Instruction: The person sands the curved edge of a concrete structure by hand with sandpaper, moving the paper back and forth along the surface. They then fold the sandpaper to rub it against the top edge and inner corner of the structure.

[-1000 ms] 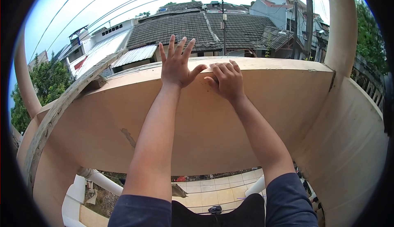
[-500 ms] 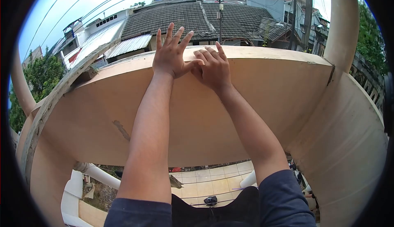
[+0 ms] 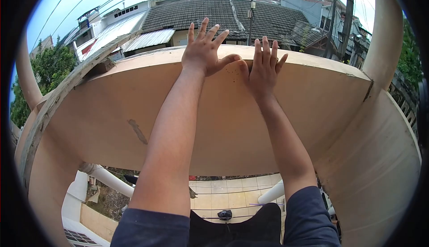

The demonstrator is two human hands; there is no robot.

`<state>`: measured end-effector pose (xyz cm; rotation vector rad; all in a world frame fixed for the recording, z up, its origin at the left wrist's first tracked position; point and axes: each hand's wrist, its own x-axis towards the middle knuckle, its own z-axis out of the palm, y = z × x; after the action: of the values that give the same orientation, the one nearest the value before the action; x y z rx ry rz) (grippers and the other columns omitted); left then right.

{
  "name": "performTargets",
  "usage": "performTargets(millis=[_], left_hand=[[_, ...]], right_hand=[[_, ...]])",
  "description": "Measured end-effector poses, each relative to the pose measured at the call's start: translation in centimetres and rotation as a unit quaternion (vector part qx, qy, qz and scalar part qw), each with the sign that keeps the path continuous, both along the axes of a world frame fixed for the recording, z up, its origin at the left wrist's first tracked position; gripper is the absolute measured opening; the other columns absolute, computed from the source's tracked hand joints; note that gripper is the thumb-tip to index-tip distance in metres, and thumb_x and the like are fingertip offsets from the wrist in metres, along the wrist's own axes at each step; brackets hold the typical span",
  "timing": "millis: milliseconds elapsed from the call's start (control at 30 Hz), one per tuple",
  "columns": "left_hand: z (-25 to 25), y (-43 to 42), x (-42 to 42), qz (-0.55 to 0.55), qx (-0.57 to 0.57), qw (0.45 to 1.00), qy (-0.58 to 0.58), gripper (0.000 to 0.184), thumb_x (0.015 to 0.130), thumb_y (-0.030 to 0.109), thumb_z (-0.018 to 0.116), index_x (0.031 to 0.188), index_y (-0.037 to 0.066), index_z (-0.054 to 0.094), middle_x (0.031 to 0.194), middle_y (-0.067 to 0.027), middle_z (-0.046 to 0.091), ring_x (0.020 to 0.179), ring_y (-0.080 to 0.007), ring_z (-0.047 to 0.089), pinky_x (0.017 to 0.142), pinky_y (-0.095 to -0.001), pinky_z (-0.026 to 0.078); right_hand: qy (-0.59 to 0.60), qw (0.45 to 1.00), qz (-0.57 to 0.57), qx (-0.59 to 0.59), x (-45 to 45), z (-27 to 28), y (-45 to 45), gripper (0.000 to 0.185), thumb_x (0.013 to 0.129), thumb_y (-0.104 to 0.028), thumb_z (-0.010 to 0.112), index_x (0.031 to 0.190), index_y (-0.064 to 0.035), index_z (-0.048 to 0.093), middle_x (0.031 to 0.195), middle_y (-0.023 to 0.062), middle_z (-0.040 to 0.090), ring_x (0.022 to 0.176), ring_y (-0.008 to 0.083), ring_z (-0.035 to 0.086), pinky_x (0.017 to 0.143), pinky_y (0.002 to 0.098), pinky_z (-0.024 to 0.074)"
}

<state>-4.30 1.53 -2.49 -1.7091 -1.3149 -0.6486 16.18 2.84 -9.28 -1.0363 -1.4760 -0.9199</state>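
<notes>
Both arms reach forward to the top edge of a peach-coloured wall. My left hand is open, its fingers spread upward and its thumb stretched to the right along the edge. Just right of it, my right hand is open too, palm toward the wall, fingers pointing up. The two thumbs come close together, and I cannot tell whether they touch. Small dark specks show on the wall between the hands. Neither hand holds anything.
Round pillars rise at the left and right. A rough slanting ledge runs along the left side. Far below lies a tiled floor with a black bundle. Tiled roofs and overhead wires stand beyond the wall.
My right hand has moved right, away from the left, and its bent fingers have straightened upward. Dark specks now show between the hands. The whole view has shifted slightly.
</notes>
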Motion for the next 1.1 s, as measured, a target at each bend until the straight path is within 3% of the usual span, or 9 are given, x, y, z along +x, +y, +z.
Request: performTargets(millis=[267,367,533,667,767,867,900,1000,1100], left_hand=[[0.3,-0.6,-0.3,-0.023,-0.014,1.0,0.0,0.105,0.082,0.102,0.03,0.159,0.034,0.051,0.168,-0.005,0.045,0.166,-0.0294,0.018,0.134,-0.0611,0.008],[0.3,-0.6,-0.2,-0.017,-0.02,1.0,-0.012,0.109,0.08,0.104,0.029,0.158,0.032,0.052,0.167,-0.0052,0.046,0.165,-0.0298,0.021,0.134,-0.0611,0.01],[0.5,-1.1,-0.2,-0.046,-0.022,0.998,-0.035,0.101,0.084,0.101,0.034,0.154,0.032,0.057,0.166,-0.0044,0.048,0.163,-0.0319,0.026,0.133,-0.0592,0.019],[0.2,-1.1,-0.2,-0.119,0.017,0.991,-0.054,0.075,0.094,0.084,0.054,0.141,0.028,0.071,0.154,-0.0023,0.062,0.155,-0.0334,0.04,0.128,-0.0562,0.029],[0.2,-1.7,-0.7,-0.197,0.067,0.978,0.009,0.042,0.094,0.049,0.072,0.123,0.02,0.08,0.122,-0.0006,0.077,0.133,-0.0316,0.06,0.115,-0.051,0.043],[0.1,-1.5,-1.1,-0.251,0.067,0.966,0.001,0.038,0.095,0.046,0.071,0.119,0.019,0.08,0.117,-0.002,0.077,0.126,-0.0295,0.063,0.107,-0.0497,0.048],[0.1,-1.5,-0.8,-0.267,0.114,0.957,-0.001,0.03,0.094,0.043,0.073,0.11,0.018,0.08,0.106,-0.0014,0.077,0.116,-0.0269,0.066,0.099,-0.047,0.051],[0.3,-1.8,-0.7,-0.233,0.036,0.971,-0.04,0.031,0.094,0.046,0.073,0.102,0.017,0.079,0.103,-0.0001,0.077,0.118,-0.0244,0.067,0.105,-0.0449,0.052],[0.4,-2.0,-0.9,-0.26,0.023,0.964,-0.044,0.025,0.091,0.041,0.078,0.095,0.016,0.075,0.098,0.0,0.076,0.112,-0.0226,0.068,0.101,-0.0434,0.054]], right_hand=[[-0.116,0.993,0.036,-0.014,-0.5,0.6,-1.0,0.092,0.099,-0.069,0.053,0.166,-0.0082,0.037,0.167,0.0129,0.041,0.163,0.0381,0.022,0.128,0.0731,0.0017],[-0.072,0.997,-0.029,-0.015,2.2,0.1,-0.7,0.1,0.1,-0.08,0.038,0.168,-0.0064,0.033,0.168,0.0153,0.039,0.164,0.0396,0.021,0.126,0.075,-0.0007],[0.052,0.998,0.012,-0.022,-1.0,-0.8,0.1,0.099,0.106,-0.077,0.029,0.169,-0.0005,0.026,0.172,0.027,0.026,0.164,0.045,0.014,0.127,0.0705,-0.0045],[-0.025,0.998,0.05,-0.019,-3.9,-0.8,-0.3,0.097,0.107,-0.068,0.037,0.17,0.0023,0.015,0.177,0.031,0.011,0.166,0.0444,0.003,0.129,0.0646,-0.0051],[0.001,0.994,0.11,0.005,-4.5,-0.5,-0.5,0.096,0.105,-0.052,0.048,0.169,0.0069,0.008,0.177,0.0316,0.011,0.167,0.0431,0.003,0.129,0.0638,-0.0086],[-0.027,0.99,0.135,0.013,-5.5,-0.2,0.2,0.105,0.103,-0.054,0.053,0.169,0.0088,-0.001,0.176,0.0331,0.008,0.167,0.0424,-0.002,0.128,0.063,-0.0143],[-0.04,0.99,0.131,0.025,-5.6,0.1,0.2,0.109,0.1,-0.05,0.058,0.168,0.0102,-0.002,0.176,0.0336,0.011,0.167,0.0438,-0.002,0.127,0.0635,-0.0154],[-0.088,0.984,0.154,0.016,-5.0,0.2,-0.5,0.116,0.094,-0.048,0.065,0.168,0.0084,-0.004,0.177,0.0331,0.007,0.166,0.0442,-0.006,0.126,0.0647,-0.017],[-0.113,0.982,0.148,-0.013,-4.5,0.4,-1.0,0.122,0.089,-0.045,0.071,0.169,0.0051,-0.005,0.177,0.0323,0.002,0.166,0.0438,-0.011,0.125,0.0659,-0.0179]])
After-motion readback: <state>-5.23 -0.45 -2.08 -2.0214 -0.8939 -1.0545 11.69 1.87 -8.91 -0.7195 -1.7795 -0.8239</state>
